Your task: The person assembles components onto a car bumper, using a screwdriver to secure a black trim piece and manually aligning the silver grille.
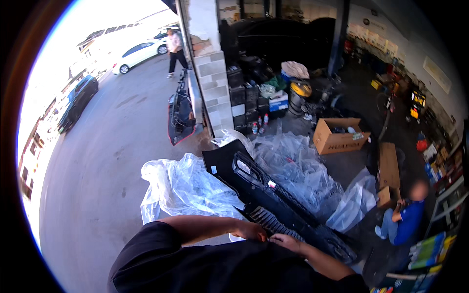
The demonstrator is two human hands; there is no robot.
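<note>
A long black car bumper (pixel 298 210) with a ribbed grille section lies slantwise in front of me. Clear plastic wrapping (pixel 190 188) spreads out to its left, and more crumpled plastic sheeting (pixel 293 163) lies along its far right side. My left hand (pixel 252 231) is closed, at the near edge of the grille. Close beside it, my right hand (pixel 287 241) has its fingers pinched together. Something small may be between the fingers, too small to make out. My dark sleeves and body hide the bumper's near side.
An open cardboard box (pixel 337 141) stands beyond the plastic. Another person (pixel 408 219) in blue crouches at the right, near a long cardboard piece (pixel 389 166). A tiled pillar (pixel 213 93) rises ahead, with a second bumper (pixel 181 119) at its left. Someone walks (pixel 176 51) near a white car (pixel 139 56).
</note>
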